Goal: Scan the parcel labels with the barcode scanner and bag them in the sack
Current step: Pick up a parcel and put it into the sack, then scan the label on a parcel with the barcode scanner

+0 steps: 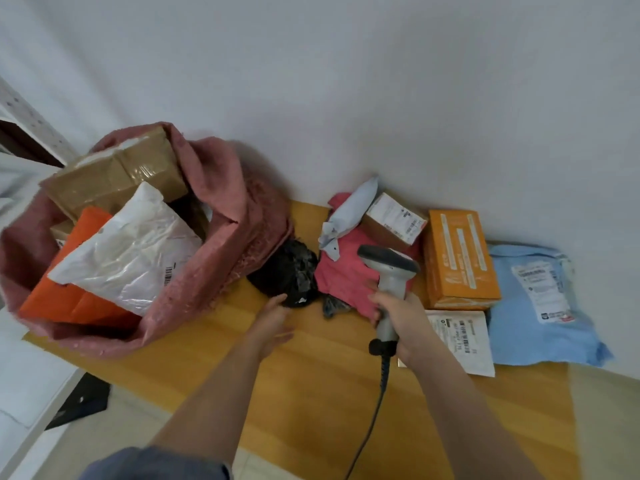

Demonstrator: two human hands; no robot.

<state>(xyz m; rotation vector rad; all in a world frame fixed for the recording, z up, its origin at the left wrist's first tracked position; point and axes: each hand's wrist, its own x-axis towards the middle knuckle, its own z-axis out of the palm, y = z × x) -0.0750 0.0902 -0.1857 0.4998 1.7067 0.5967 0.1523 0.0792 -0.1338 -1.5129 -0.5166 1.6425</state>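
Note:
My right hand (403,315) grips the grey barcode scanner (389,271) upright, with its head above a pink parcel (343,275). My left hand (275,315) is open with fingers apart, its fingertips at the near edge of a black plastic parcel (289,271). The pink sack (221,244) stands at the left, holding a brown box (114,174), a white mailer (131,251) and an orange parcel (65,292). An orange box (457,258), a small brown box (393,221), a blue mailer (540,306) and a white labelled envelope (464,341) lie to the right.
Everything rests on a wooden table (311,393) pushed against a white wall (346,81). A pale crumpled mailer (349,216) lies on the pink parcel. The scanner's cable (372,420) trails toward me. A white surface (27,375) and a dark object (83,400) sit at lower left.

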